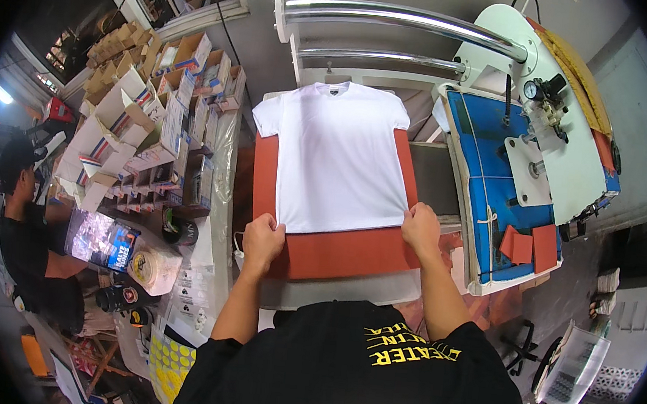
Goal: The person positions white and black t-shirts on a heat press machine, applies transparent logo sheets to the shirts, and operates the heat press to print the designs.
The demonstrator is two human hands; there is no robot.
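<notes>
A white T-shirt (338,158) lies spread flat, neck away from me, on the reddish-brown pad (327,255) of a heat press. My left hand (263,240) is closed on the left end of the shirt's hem. At the right end of the hem, my right hand (421,227) is closed on the cloth too. Between the two hands the hem runs slightly slanted, higher at the right. The pad shows past the shirt on both sides and in front.
Right of the pad stands the press's blue-covered plate (476,142) with red pieces (544,250) on it, below a pressure gauge (531,90). Chrome bars (406,19) cross behind. Stacked cardboard boxes (166,125) fill the left table. A co-worker (21,231) sits far left.
</notes>
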